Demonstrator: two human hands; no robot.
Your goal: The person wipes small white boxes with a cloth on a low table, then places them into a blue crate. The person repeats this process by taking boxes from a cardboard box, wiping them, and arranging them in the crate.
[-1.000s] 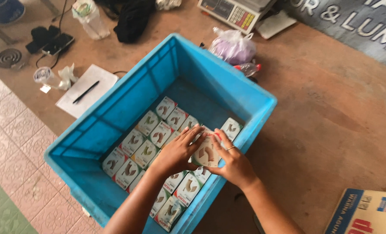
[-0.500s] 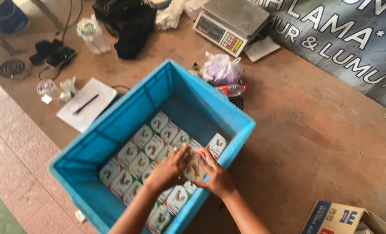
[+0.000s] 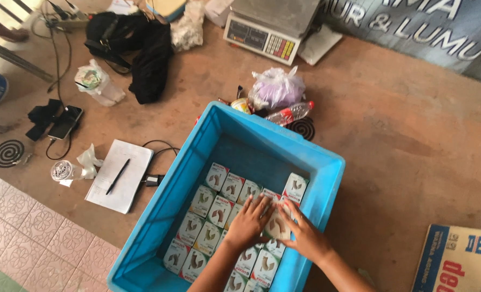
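Both hands work inside the blue crate (image 3: 327,162), which stands on the floor. The left hand (image 3: 249,221) lies flat, fingers spread, on the rows of small packets (image 3: 219,208) that cover the crate bottom; it presses on them and encloses none. The right hand (image 3: 307,236) has a partly closed grip on one packet (image 3: 278,226), fingers along its right edge, with the packet lying between the two hands and touching both.

Handling, as a judgement: the packets appear to be light, flat cartons, stiff at the edges and easily dented on the face. The printed faces look smooth and may slip under a flat palm. The best hold is across the two long edges with thumb and fingers, not on the face.

Obstructions near the grip: the crate wall stands just beside the right hand, on its outer side, and limits wrist movement. One packet (image 3: 295,187) leans upright against the wall beyond the fingertips. Neighbouring packets sit close on all sides, leaving little gap for the fingers.

Outside the crate, well apart from the hands: a notepad with a pen (image 3: 120,176), a phone (image 3: 65,122), a black bag (image 3: 138,46), a weighing scale (image 3: 262,38), a tied plastic bag (image 3: 277,89), a bottle (image 3: 290,114) and a cardboard box (image 3: 456,259).
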